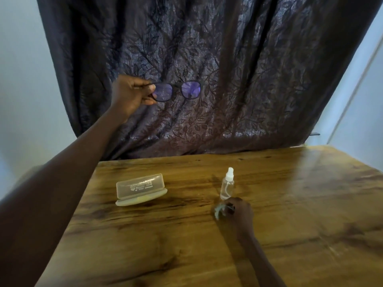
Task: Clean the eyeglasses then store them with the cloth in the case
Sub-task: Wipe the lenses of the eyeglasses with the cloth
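My left hand [130, 94] holds the black-framed eyeglasses [178, 91] up in the air in front of the curtain, gripping them at their left end; the lenses reflect purple. Low on the wooden table [290, 204], my right hand [240, 211] is closed on a small pale crumpled cloth [218, 210], which rests on the tabletop. A clear spray bottle [227, 184] with a white nozzle stands upright just behind that hand. The translucent glasses case [141, 189] lies shut on the table to the left.
A dark leaf-patterned curtain [228, 69] hangs behind the table's far edge. Pale walls flank it on both sides. The table's left edge runs diagonally under my left forearm.
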